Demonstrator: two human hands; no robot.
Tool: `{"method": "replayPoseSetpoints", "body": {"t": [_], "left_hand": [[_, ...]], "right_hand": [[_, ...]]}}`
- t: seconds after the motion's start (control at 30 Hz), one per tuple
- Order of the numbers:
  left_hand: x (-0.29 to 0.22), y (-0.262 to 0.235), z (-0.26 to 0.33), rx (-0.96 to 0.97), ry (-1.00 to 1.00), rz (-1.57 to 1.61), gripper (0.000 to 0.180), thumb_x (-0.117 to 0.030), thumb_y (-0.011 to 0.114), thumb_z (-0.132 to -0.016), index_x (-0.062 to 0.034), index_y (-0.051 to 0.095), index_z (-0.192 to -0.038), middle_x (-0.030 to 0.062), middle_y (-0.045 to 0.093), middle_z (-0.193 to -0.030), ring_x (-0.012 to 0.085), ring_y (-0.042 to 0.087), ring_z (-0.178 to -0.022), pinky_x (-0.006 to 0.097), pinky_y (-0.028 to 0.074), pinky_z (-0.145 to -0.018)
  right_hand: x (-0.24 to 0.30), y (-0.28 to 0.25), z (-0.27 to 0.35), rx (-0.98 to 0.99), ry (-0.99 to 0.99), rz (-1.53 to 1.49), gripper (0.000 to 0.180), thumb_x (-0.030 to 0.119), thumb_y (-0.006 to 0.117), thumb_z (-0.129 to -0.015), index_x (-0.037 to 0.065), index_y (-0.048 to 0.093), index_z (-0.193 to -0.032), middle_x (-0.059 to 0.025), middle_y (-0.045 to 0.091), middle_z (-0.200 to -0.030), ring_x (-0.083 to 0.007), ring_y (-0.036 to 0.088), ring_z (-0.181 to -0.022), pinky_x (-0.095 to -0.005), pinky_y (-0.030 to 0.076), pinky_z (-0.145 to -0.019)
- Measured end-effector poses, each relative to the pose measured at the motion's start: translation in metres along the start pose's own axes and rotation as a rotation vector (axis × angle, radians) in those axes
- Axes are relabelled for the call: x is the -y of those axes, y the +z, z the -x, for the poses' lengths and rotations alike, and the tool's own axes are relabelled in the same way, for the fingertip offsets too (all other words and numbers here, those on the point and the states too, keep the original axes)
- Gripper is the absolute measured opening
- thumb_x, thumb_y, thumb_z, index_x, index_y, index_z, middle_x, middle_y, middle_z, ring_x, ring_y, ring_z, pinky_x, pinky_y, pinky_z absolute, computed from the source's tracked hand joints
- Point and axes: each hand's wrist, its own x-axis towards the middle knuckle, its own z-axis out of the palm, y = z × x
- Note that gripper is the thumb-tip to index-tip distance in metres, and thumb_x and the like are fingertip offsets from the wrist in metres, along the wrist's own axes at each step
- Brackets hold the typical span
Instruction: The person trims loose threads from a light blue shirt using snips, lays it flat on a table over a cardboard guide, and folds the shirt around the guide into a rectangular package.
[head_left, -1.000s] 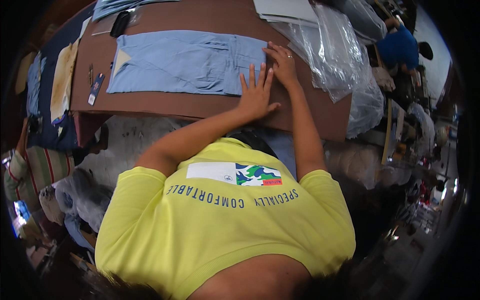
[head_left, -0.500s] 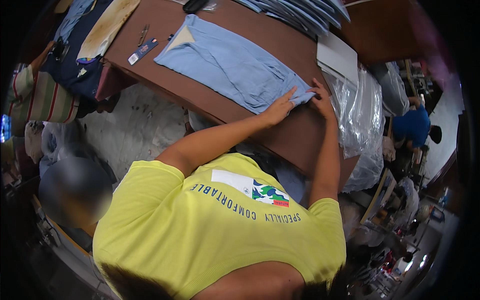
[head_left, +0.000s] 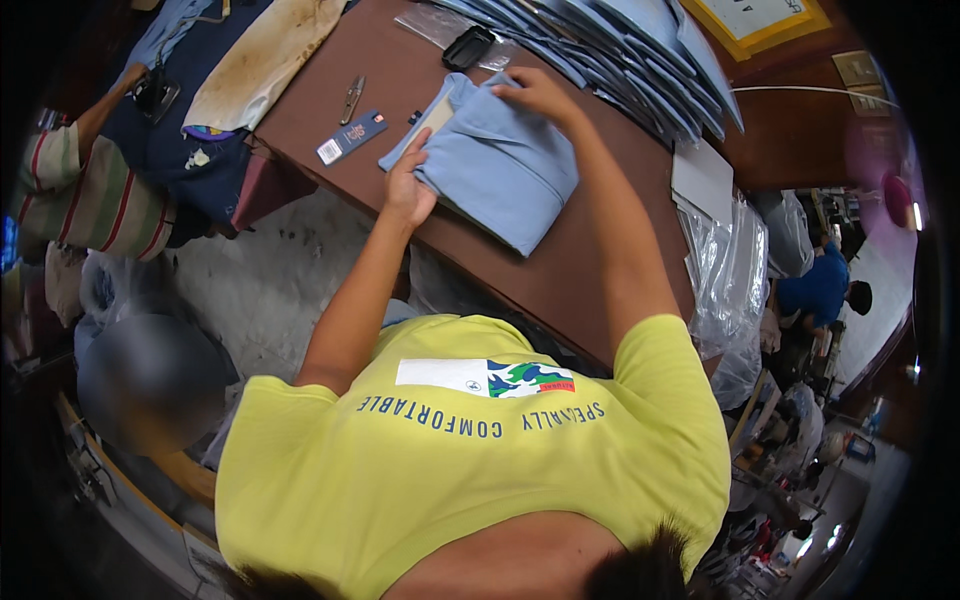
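A light blue garment [head_left: 510,180], folded over into a thick compact shape, lies on the brown table. A cream patch [head_left: 437,121] shows at its left end. My left hand [head_left: 410,187] is closed on the near left edge, with fingers along the cream patch. At the far edge, my right hand [head_left: 537,97] pinches the folded-over layer, its forearm passing along the right side of the garment. Left of the garment lie a dark blue hang tag [head_left: 351,138] and a small pair of thread snips [head_left: 352,99].
The brown table [head_left: 620,220] has a stack of folded blue garments [head_left: 610,60] at its far side. A black box-like item [head_left: 468,47] rests on clear plastic. White boards [head_left: 702,180] and plastic bags [head_left: 722,255] lie right. A person in stripes [head_left: 100,195] holds an iron [head_left: 155,97] at left.
The garment's right end has been folded over leftward onto the rest, so it is now about half as long. Both my hands have moved left with it, to its left end.
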Motion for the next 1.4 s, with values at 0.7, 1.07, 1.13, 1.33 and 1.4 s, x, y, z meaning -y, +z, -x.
{"method": "replayPoseSetpoints", "body": {"t": [0.7, 1.07, 1.13, 1.33, 1.4], "left_hand": [[0.009, 0.042, -0.003, 0.4, 0.894, -1.984, 0.06, -0.026, 0.062, -0.079, -0.0183, 0.037, -0.134, 0.0082, 0.037, -0.135, 0.0275, 0.03, -0.127, 0.056, 0.021, -0.1], [0.039, 0.03, -0.036, 0.497, 0.8, -1.993, 0.059, -0.035, 0.062, -0.078, -0.0168, 0.041, -0.13, 0.0035, 0.049, -0.115, 0.0203, 0.042, -0.112, 0.055, 0.016, -0.098], [0.032, 0.035, -0.04, 0.54, 0.832, -1.95, 0.053, -0.031, 0.063, -0.078, -0.0168, 0.046, -0.126, 0.0026, 0.051, -0.11, 0.0189, 0.044, -0.108, 0.053, 0.019, -0.096], [0.022, 0.018, -0.058, 0.569, 0.929, -1.947, 0.021, -0.014, 0.063, -0.078, -0.014, 0.061, -0.099, 0.0004, 0.051, -0.088, 0.0179, 0.048, -0.09, 0.038, 0.027, -0.085], [0.022, 0.014, -0.058, 0.543, 0.978, -1.921, 0.019, -0.007, 0.062, -0.075, -0.0137, 0.061, -0.092, 0.0005, 0.051, -0.087, 0.0181, 0.049, -0.088, 0.037, 0.028, -0.084]], "right_hand": [[-0.039, 0.06, 0.168, -0.692, 0.464, -0.099, 0.016, 0.003, 0.06, -0.079, 0.003, 0.059, -0.095, -0.0033, 0.06, -0.082, -0.009, 0.054, -0.074, -0.0242, 0.045, -0.067], [-0.036, 0.077, 0.181, -0.656, 0.414, -0.117, 0.022, 0.005, 0.064, -0.075, 0.003, 0.056, -0.096, -0.0011, 0.057, -0.083, -0.0101, 0.05, -0.075, -0.025, 0.044, -0.071], [-0.033, 0.079, 0.18, -0.685, 0.447, -0.247, 0.023, 0.006, 0.064, -0.074, 0.004, 0.056, -0.096, -0.0015, 0.057, -0.083, -0.0111, 0.05, -0.078, -0.026, 0.044, -0.072], [-0.048, 0.081, 0.175, -0.643, 0.41, -0.175, 0.025, 0.008, 0.066, -0.071, 0.005, 0.057, -0.094, -0.0026, 0.057, -0.084, -0.0137, 0.048, -0.075, -0.0271, 0.044, -0.071], [-0.047, 0.079, 0.173, -0.645, 0.407, -0.158, 0.022, 0.009, 0.066, -0.071, 0.005, 0.058, -0.091, -0.0031, 0.057, -0.084, -0.0138, 0.048, -0.074, -0.0268, 0.043, -0.071]]}}
